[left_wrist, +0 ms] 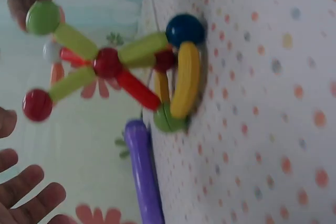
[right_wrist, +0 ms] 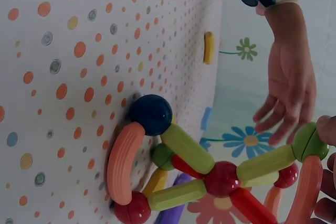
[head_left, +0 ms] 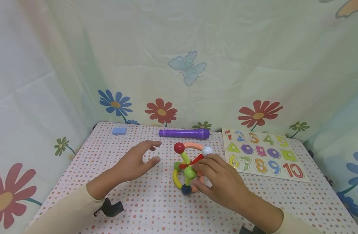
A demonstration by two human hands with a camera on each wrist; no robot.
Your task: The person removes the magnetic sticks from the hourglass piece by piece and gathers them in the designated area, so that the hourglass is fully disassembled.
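A toy structure of magnetic balls and rods point(head_left: 185, 158) stands mid-table, its lower balls and curved rods on the tabletop. My right hand point(head_left: 222, 177) pinches its upper green ball point(left_wrist: 43, 18) between thumb and fingers. In the right wrist view, a salmon curved rod point(right_wrist: 307, 190) hangs from that ball beside the fingers. Straight rods meet at a red centre ball point(right_wrist: 221, 179). A dark blue ball point(head_left: 186, 189) is at the near base, joined to a yellow curved rod point(left_wrist: 186, 80). My left hand point(head_left: 138, 162) hovers left of the structure, fingers spread and holding nothing.
Behind the structure lies a purple toy microphone point(head_left: 184, 133). A blue block point(head_left: 119, 131) is at the back left. The number-and-shape puzzle board point(head_left: 266, 154) lies at the right. One loose yellow rod point(right_wrist: 208, 47) shows on the table in the right wrist view. A patterned curtain encloses the table.
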